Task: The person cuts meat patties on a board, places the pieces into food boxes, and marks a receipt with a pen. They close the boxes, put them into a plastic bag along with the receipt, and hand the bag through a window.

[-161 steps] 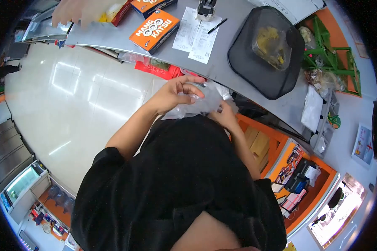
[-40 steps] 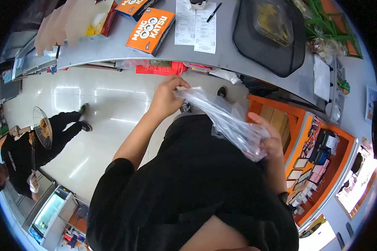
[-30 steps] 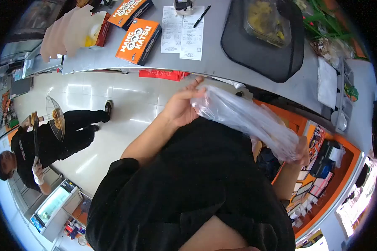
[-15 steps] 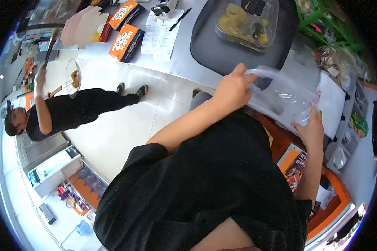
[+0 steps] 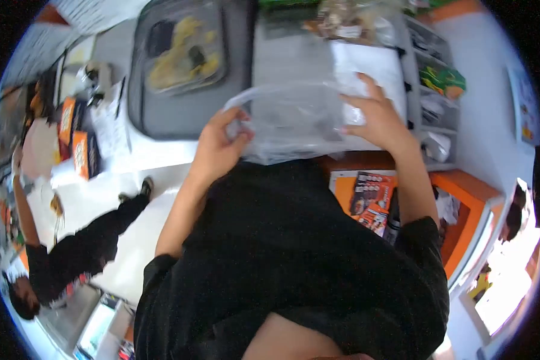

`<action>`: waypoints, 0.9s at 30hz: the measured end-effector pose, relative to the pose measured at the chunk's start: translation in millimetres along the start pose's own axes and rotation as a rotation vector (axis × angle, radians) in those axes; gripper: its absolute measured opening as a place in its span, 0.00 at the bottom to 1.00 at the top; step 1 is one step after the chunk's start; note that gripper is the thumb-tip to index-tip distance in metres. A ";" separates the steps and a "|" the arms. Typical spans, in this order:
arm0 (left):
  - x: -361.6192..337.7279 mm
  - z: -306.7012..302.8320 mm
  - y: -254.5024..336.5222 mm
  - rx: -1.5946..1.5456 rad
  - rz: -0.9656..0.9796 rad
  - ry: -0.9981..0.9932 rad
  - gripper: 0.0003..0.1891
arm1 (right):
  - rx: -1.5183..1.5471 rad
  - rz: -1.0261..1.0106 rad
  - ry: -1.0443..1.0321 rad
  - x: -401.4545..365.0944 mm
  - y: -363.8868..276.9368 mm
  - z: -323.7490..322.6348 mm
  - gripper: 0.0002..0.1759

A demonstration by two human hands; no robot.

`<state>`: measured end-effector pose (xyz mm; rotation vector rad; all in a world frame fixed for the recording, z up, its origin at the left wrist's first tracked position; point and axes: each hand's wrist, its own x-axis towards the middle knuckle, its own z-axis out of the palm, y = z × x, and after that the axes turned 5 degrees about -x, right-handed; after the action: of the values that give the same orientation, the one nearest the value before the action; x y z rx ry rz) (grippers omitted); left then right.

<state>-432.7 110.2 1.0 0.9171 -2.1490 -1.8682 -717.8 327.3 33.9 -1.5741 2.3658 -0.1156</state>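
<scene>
A clear plastic bag (image 5: 294, 123) stretches between my two hands in front of my body, over the counter's edge. Its left side is pinched by my left hand (image 5: 218, 147), thumb and fingers bent round the film. My right hand (image 5: 378, 120) is at the bag's right side with thumb and fingers spread apart; whether the fingertips touch the film is hard to see. Left of the bag, a dark grey tray (image 5: 156, 117) carries a clear plastic container (image 5: 186, 57) with yellow food and black pieces inside.
A white stack of sheets or bags (image 5: 366, 60) lies beyond my right hand. Orange boxes (image 5: 84, 155) and paper slips (image 5: 110, 123) are at the left. Grey bins (image 5: 435, 114) line the right wall. A co-worker in black (image 5: 81, 252) stands at the left.
My view has turned right. The bag now faces me more squarely. My right hand's fingers have gone from pinching the film to spread. The co-worker appears lower left.
</scene>
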 end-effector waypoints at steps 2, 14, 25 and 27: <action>15.0 17.3 3.0 -0.163 -0.088 0.049 0.24 | 0.297 -0.038 -0.039 -0.7 3.2 -5.9 0.23; 43.5 43.5 5.5 -0.001 0.008 -0.042 0.39 | -0.344 0.812 0.040 -70.0 284.5 -19.7 0.18; 38.9 47.3 3.3 -0.167 -0.115 -0.033 0.43 | -0.250 0.780 -0.183 -124.5 230.0 -10.7 0.13; 37.6 47.6 -0.1 -0.178 -0.115 -0.021 0.44 | -0.294 0.740 -0.053 -128.4 236.4 17.8 0.12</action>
<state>-486.1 130.6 -19.5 1.0058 -1.9397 -2.0921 -877.0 540.1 -11.4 -0.6834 2.8397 0.4397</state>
